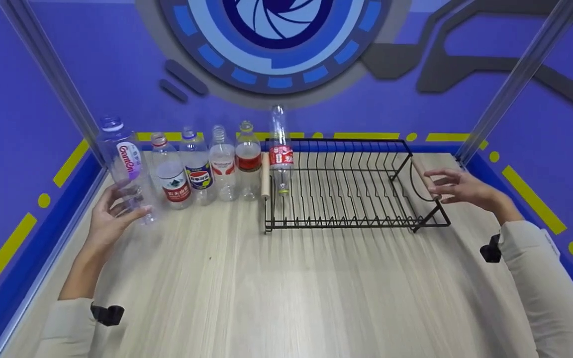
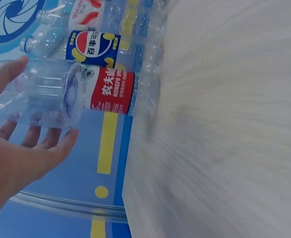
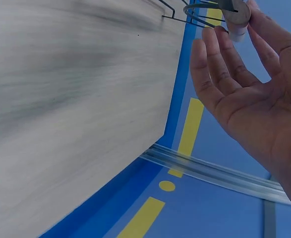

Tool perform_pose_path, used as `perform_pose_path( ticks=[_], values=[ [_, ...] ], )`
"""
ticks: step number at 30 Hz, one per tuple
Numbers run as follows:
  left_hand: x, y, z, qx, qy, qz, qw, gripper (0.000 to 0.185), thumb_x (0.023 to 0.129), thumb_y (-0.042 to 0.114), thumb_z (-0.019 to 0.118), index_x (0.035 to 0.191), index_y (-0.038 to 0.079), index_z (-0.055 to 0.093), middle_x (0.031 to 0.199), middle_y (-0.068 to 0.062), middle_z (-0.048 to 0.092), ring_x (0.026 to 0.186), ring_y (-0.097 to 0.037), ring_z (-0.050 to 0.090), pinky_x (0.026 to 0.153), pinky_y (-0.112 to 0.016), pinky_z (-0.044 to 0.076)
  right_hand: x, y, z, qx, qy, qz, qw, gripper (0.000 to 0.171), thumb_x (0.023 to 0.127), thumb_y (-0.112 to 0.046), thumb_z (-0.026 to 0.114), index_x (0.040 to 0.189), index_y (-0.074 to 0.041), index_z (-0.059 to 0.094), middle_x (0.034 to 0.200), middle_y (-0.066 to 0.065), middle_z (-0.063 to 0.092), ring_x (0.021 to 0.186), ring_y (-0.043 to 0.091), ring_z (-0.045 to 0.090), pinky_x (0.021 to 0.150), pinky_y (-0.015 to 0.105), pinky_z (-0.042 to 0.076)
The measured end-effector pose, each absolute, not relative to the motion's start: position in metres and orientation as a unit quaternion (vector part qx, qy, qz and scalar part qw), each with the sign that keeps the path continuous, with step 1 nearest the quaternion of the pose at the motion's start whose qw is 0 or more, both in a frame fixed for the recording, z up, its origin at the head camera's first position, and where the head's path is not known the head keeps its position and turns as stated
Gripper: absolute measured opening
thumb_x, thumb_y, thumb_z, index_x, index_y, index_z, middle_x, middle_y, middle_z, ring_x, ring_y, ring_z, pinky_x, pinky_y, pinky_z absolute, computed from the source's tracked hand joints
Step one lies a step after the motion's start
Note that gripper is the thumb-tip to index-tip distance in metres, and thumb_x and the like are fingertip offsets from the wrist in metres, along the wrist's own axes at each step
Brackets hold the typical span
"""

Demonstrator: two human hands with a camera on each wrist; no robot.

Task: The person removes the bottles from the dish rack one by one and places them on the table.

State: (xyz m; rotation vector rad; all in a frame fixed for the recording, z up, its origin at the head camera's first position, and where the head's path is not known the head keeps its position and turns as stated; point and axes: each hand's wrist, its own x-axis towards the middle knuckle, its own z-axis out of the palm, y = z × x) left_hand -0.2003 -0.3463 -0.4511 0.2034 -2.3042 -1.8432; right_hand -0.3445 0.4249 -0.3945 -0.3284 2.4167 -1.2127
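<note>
In the head view my left hand holds a large clear plastic bottle near its base, thumb on one side and fingers on the other. The bottle is capless, has a small white and red label, and tilts with its neck to the left. The left wrist view shows its round base off the table. My right hand is at the right wooden handle of a black wire rack. Its thumb and fingers lie loosely about the handle's near end.
Right of the held bottle stand a red-labelled water bottle, a blue-labelled bottle, a red-and-white-labelled bottle and a red-labelled bottle. Another red-labelled bottle lies neck-down at the rack's left end. Blue walls enclose the wooden table.
</note>
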Motion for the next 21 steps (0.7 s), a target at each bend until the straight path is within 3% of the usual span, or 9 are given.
perform_pose_path(
  ticks=[3,7,10,13,17,21],
  values=[
    [-0.206,-0.352,-0.456,0.107,-0.790,-0.596,0.096,0.083,0.091,0.032,0.078,0.159,0.031,0.030,0.146,0.002,0.047,0.140,-0.022,0.043,0.102,-0.010,0.046,-0.345,0.425,-0.394,-0.108,0.868,-0.432,0.220,0.061,0.104,-0.026,0.061,0.157,-0.011,0.035,0.130,-0.002,0.060,0.106,0.004,0.068,0.097,0.036,0.058],
    [-0.216,-0.357,-0.463,0.143,-0.800,-0.576,0.085,0.088,0.091,0.033,0.078,0.162,0.027,0.025,0.160,-0.009,0.039,0.148,-0.028,0.037,0.117,-0.029,0.042,-0.345,0.426,-0.393,-0.095,0.866,-0.434,0.230,0.062,0.104,-0.028,0.060,0.158,-0.012,0.033,0.121,-0.014,0.064,0.107,0.003,0.068,0.102,0.043,0.055],
    [-0.223,-0.360,-0.469,0.149,-0.807,-0.567,0.075,0.091,0.092,0.028,0.078,0.163,0.021,0.021,0.164,-0.014,0.034,0.150,-0.032,0.036,0.120,-0.044,0.039,-0.343,0.427,-0.393,-0.085,0.864,-0.435,0.238,0.064,0.105,-0.029,0.059,0.159,-0.013,0.030,0.119,-0.018,0.065,0.108,0.002,0.067,0.105,0.048,0.053],
    [-0.230,-0.363,-0.476,0.148,-0.814,-0.557,0.067,0.091,0.093,0.019,0.077,0.163,0.013,0.020,0.165,-0.018,0.032,0.150,-0.037,0.037,0.119,-0.051,0.038,-0.342,0.427,-0.395,-0.077,0.863,-0.437,0.243,0.065,0.105,-0.032,0.058,0.161,-0.016,0.028,0.120,-0.019,0.065,0.109,0.001,0.066,0.107,0.049,0.051],
    [-0.241,-0.365,-0.485,0.151,-0.820,-0.549,0.054,0.091,0.092,0.010,0.075,0.162,0.008,0.018,0.165,-0.021,0.033,0.149,-0.041,0.039,0.118,-0.053,0.039,-0.342,0.427,-0.397,-0.068,0.863,-0.436,0.248,0.068,0.104,-0.035,0.060,0.162,-0.020,0.027,0.126,-0.015,0.066,0.113,0.005,0.063,0.104,0.045,0.052],
    [-0.254,-0.365,-0.491,0.148,-0.823,-0.546,0.048,0.091,0.090,0.007,0.076,0.161,0.005,0.020,0.163,-0.024,0.034,0.147,-0.043,0.039,0.118,-0.054,0.038,-0.343,0.425,-0.398,-0.066,0.863,-0.434,0.250,0.067,0.104,-0.036,0.059,0.162,-0.021,0.026,0.144,0.003,0.060,0.126,0.020,0.060,0.104,0.045,0.053]
  ],
)
